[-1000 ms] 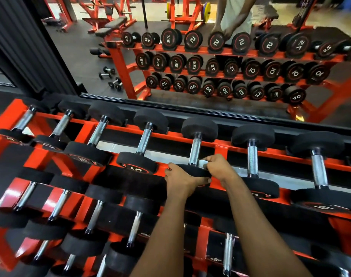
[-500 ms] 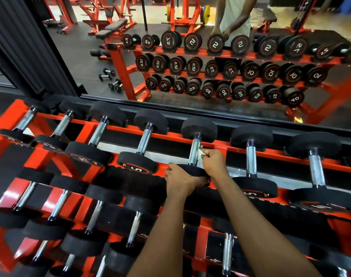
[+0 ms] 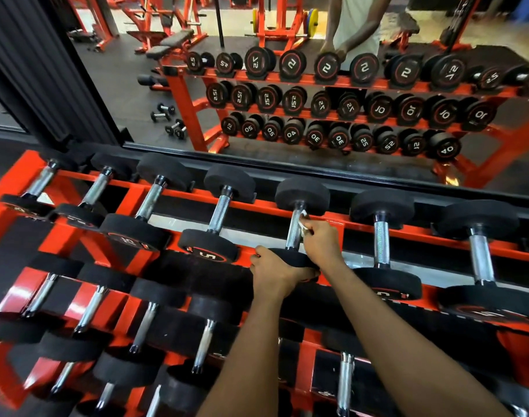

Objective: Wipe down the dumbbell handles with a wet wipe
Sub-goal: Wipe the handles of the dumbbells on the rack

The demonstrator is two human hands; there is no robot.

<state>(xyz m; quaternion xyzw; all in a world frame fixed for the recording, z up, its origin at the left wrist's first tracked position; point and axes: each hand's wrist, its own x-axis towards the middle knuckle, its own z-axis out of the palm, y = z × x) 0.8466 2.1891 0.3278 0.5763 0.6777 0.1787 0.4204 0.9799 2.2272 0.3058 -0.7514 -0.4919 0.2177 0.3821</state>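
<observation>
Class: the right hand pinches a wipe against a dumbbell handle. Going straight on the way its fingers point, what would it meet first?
Probably that dumbbell's far black head: the right hand holds the wet wipe high on the handle, just short of it, though depth is unclear.

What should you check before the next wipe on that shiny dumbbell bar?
1. The wet wipe is pinched in the right hand: ok.
2. The wipe touches the dumbbell handle: ok.
3. The left hand grips the dumbbell's near head to steady it: ok.
4. The dumbbell sits on the orange rack: ok.
5. The wipe is wet enough: cannot tell.
</observation>
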